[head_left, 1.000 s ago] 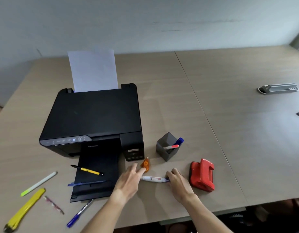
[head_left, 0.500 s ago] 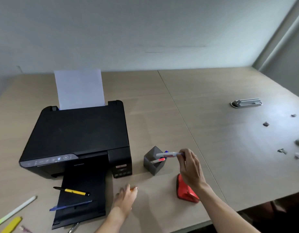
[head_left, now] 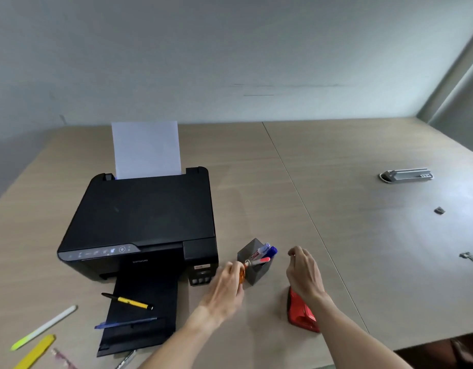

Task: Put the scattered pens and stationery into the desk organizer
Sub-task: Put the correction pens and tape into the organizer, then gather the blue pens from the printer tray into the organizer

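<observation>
Organizer: a grey square cup (head_left: pixel 254 270) is set on the wooden table (head_left: pixel 349 209), just right of the printer's front corner.
Contents: a white marker with a blue cap (head_left: pixel 262 251), a blue pen (head_left: pixel 271 252) and a pink-tipped pen (head_left: pixel 259 261) are seen leaning out of the cup towards the right.
Left hand (head_left: pixel 226 290): held just left of the organizer; the fingers are curled round a small orange item (head_left: pixel 242 274), which is kept against the cup's left wall, near the rim. The hand is blurred.
Right hand (head_left: pixel 304 272): raised just right of the organizer, fingers loosely bent, nothing gripped.
Red hole punch (head_left: pixel 300 312): lying right of and nearer than the organizer, partly covered by the right wrist.
Printer (head_left: pixel 144 222): black, left of the organizer, a white sheet (head_left: pixel 147 149) standing in its rear feed.
On the printer's output tray: a yellow-and-black pen (head_left: pixel 128 301) and a dark blue pen (head_left: pixel 126 323).
Far left of the organizer: a white-and-green highlighter (head_left: pixel 43 327) and a yellow cutter (head_left: pixel 35 352) are left on the table.
</observation>
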Demonstrator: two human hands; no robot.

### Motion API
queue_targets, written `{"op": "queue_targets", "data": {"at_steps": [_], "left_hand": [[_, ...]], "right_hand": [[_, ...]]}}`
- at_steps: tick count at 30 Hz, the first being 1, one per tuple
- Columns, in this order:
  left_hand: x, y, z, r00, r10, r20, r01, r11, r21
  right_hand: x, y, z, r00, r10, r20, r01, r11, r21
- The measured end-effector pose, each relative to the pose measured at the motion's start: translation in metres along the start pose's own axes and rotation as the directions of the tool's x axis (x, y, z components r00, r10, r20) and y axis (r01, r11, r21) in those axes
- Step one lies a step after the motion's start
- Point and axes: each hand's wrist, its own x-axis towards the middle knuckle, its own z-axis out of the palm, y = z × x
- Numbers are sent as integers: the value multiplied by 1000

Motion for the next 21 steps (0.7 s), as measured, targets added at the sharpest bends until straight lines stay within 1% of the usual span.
{"op": "queue_targets", "data": {"at_steps": [2,4,6,8,10,11,13,15,16,18,21], "left_hand": [[14,3,2,998,11,-59,-13,1000,-28],[27,6,4,997,-11,-73,9,999,-34],[39,9,7,997,-34,-62,34,999,-12],[52,12,11,999,-38,-15,39,999,36],[63,14,13,999,-28,26,27,999,44],[65,15,14,999,-22,28,21,1000,21],[62,18,16,1000,-17,-3,17,996,-89],[45,20,19,1000,-3,-22,-1,980,-198],[32,17,22,1000,12,-28,-18,975,-219],[0,1,32,1000,20,-13,-23,979,-204],[-59,-32,39,996,-80,26,83,981,-177]], "right_hand": [[-1,8,-5,999,9,40,-7,999,-52],[-1,13,-9,997,15,73,-9,997,-79],[-1,15,-12,995,12,96,-2,995,-104],[-2,17,-13,994,8,108,3,994,-108],[-7,17,-9,994,18,105,-9,996,-87],[-10,17,-7,994,28,104,-21,997,-68],[-21,17,1,993,29,115,-22,998,-61],[-35,18,13,991,-44,129,63,988,-140],[-43,19,20,986,-92,141,119,974,-191],[-59,19,36,969,-177,173,210,957,-199],[-75,16,59,948,-225,225,266,949,-170]]}}
